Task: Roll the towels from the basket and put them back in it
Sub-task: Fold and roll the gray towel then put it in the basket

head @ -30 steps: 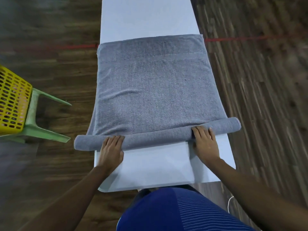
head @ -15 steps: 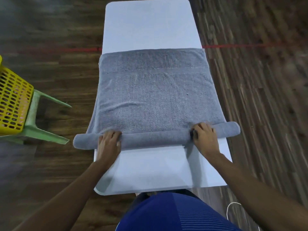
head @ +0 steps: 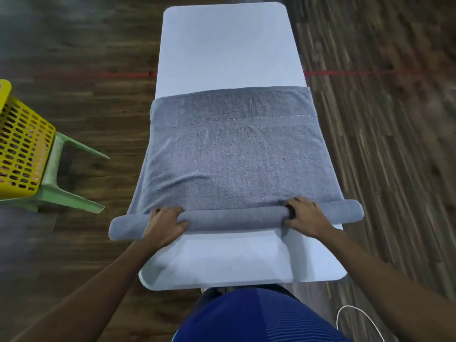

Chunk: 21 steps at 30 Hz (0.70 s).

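A grey towel [head: 234,156] lies spread across the white table [head: 227,50], its near end wound into a roll [head: 237,218] that overhangs both table sides. My left hand [head: 164,224] grips the roll near its left end, fingers curled over the top. My right hand [head: 304,217] grips it near the right end, thumb at the near side. The yellow perforated basket [head: 19,149] stands at the far left, partly cut off by the frame edge.
The basket sits on a green plastic stool [head: 59,193] on the dark wooden floor. A white cable [head: 357,317] loops on the floor at the lower right. A red line [head: 98,75] crosses the floor behind the table.
Both hands have gone from lying flat on the roll to curling round it. The roll has grown thicker and moved a little further up the towel.
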### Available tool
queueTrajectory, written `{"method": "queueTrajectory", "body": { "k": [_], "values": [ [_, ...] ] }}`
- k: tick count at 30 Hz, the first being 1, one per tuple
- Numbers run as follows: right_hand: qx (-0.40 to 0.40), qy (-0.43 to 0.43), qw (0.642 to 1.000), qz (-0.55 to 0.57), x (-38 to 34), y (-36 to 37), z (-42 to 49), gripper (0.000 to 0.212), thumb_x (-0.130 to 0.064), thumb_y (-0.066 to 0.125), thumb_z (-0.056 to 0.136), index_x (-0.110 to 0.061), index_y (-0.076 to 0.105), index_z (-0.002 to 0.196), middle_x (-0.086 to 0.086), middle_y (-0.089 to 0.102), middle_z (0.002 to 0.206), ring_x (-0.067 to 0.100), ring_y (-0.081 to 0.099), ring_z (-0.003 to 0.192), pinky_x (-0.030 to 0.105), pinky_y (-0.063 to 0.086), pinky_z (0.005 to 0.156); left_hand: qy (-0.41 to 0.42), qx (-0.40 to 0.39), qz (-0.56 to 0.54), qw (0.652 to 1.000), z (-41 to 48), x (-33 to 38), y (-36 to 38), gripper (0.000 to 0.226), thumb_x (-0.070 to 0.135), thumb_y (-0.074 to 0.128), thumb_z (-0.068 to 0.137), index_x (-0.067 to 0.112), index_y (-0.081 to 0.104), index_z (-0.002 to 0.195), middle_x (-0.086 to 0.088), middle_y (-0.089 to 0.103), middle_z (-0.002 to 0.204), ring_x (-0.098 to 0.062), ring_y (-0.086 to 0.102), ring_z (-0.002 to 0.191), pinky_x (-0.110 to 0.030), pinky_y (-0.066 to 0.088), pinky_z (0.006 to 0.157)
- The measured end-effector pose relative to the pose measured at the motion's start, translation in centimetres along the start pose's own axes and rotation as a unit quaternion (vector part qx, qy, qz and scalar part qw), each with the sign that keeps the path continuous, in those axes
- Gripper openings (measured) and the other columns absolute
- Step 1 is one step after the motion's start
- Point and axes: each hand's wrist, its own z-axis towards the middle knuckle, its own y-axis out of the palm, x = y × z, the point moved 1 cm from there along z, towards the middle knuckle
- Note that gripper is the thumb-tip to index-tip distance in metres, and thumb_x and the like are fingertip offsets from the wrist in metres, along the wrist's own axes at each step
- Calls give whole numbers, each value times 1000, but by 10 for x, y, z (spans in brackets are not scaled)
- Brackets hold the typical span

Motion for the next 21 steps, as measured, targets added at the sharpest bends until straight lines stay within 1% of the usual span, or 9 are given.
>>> {"method": "queueTrajectory", "body": {
  "k": [3, 5, 8, 11, 13, 15, 18, 19, 21],
  "values": [
    [213, -5, 977, -34, -5, 3, 1, 32, -31, 67, 78, -15, 63, 106, 8, 58, 109, 34, 54, 101, 43, 38, 83, -10, 142, 17, 990, -1, 1, 2, 42, 38, 44, 81, 14, 62, 110, -8, 63, 108, -32, 57, 102, -49, 36, 92],
    [276, -43, 959, -49, -10, 9, -1, 28, -36, 54, 83, -16, 64, 101, 5, 60, 103, 31, 56, 94, 40, 38, 79, 19, 174, 15, 984, -5, 11, 6, 40, 38, 42, 88, 12, 63, 110, -9, 65, 108, -31, 58, 101, -48, 41, 91],
    [221, -94, 969, -62, -3, 21, -1, 50, -44, 70, 76, -17, 60, 116, 3, 61, 116, 27, 55, 108, 41, 36, 98, 86, 139, 65, 985, -9, 16, 18, 49, 33, 65, 78, 10, 59, 121, -10, 64, 118, -30, 59, 108, -48, 44, 97],
    [175, -88, 977, -78, 1, 18, 1, 58, -27, 79, 66, -19, 59, 120, 2, 63, 116, 28, 58, 110, 39, 32, 101, 74, 117, 75, 988, -7, 12, 22, 61, 8, 81, 60, 8, 62, 118, -12, 66, 113, -33, 63, 104, -49, 47, 95],
    [138, -67, 984, -92, -4, 5, 4, 49, -25, 72, 71, -23, 60, 118, -1, 65, 114, 25, 58, 111, 37, 30, 98, 63, 102, 69, 990, -3, 15, 13, 49, 12, 77, 63, 11, 66, 110, -10, 69, 105, -32, 64, 97, -46, 46, 93],
    [39, -49, 996, -66, -10, -10, 8, 44, -38, 64, 74, -27, 59, 116, -4, 65, 115, 22, 57, 111, 37, 32, 95, 50, 47, 54, 996, 4, 19, 1, 36, 29, 64, 73, 17, 67, 107, -5, 70, 104, -27, 62, 98, -41, 40, 94],
    [-85, -23, 996, 14, -5, -20, 15, 51, -48, 52, 67, -30, 61, 113, -2, 64, 110, 22, 58, 107, 34, 38, 89, -4, -46, -10, 999, 16, 9, -9, 47, 45, 45, 73, 23, 64, 110, 0, 66, 110, -22, 56, 108, -39, 31, 96],
    [-66, -15, 998, 17, -1, -20, 16, 51, -47, 56, 68, -30, 60, 116, -1, 62, 115, 24, 55, 111, 36, 38, 92, -18, -34, -28, 999, 18, 3, -11, 51, 47, 45, 73, 23, 61, 115, -1, 63, 114, -24, 53, 113, -42, 28, 99],
    [60, 0, 998, 8, 6, -13, 17, 43, -38, 66, 75, -24, 61, 115, 5, 57, 117, 30, 51, 114, 43, 37, 94, -35, 53, -25, 998, 19, -3, -10, 51, 45, 49, 77, 19, 59, 119, -7, 58, 117, -31, 49, 114, -49, 30, 100]
  ]
}}
